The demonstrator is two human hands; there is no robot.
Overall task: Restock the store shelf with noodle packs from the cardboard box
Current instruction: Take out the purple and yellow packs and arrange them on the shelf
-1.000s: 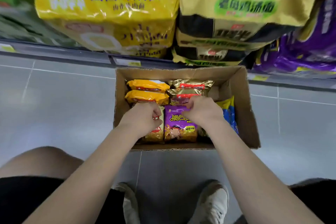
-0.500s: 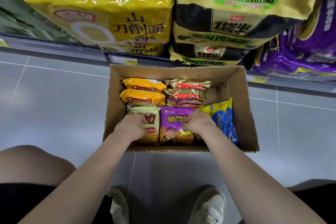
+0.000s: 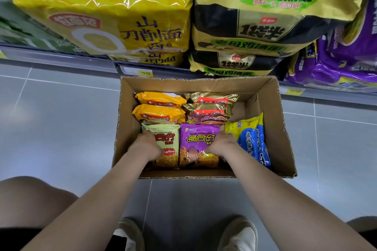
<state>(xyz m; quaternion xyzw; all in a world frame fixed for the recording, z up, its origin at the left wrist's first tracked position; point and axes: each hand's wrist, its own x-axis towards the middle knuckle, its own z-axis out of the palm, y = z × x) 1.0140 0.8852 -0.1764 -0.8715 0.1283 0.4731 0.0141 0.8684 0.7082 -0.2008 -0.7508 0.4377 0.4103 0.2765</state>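
Your left hand (image 3: 145,146): inside the brown cardboard box (image 3: 273,138), fingers curled over the left edge of the pale green plastic noodle pack (image 3: 167,138), gripping it.

Your right hand (image 3: 221,145): also in the box, curled round the right edge of the purple plastic noodle pack (image 3: 199,142); fingertips hidden behind the pack.

Held packs: side by side, touching, faces up, at the near end of the box.

Other box contents:
- Far left: two orange plastic noodle packs (image 3: 161,99), one behind the other.
- Far centre: two gold foil noodle packs (image 3: 212,99), just beside the orange pair.
- Right of the purple pack: yellow-and-blue plastic packs (image 3: 247,138), standing on edge.

Box position: on the grey tiled floor (image 3: 61,128), far wall just beside the front rail of the store shelf (image 3: 61,57).

Shelf stock:
- Left: large yellow noodle bags (image 3: 106,6).
- Centre: stacked olive-and-black noodle bags (image 3: 255,26).
- Right: large purple noodle bags (image 3: 336,63).
- On the rail: yellow price tag (image 3: 145,73) reading 15.00.
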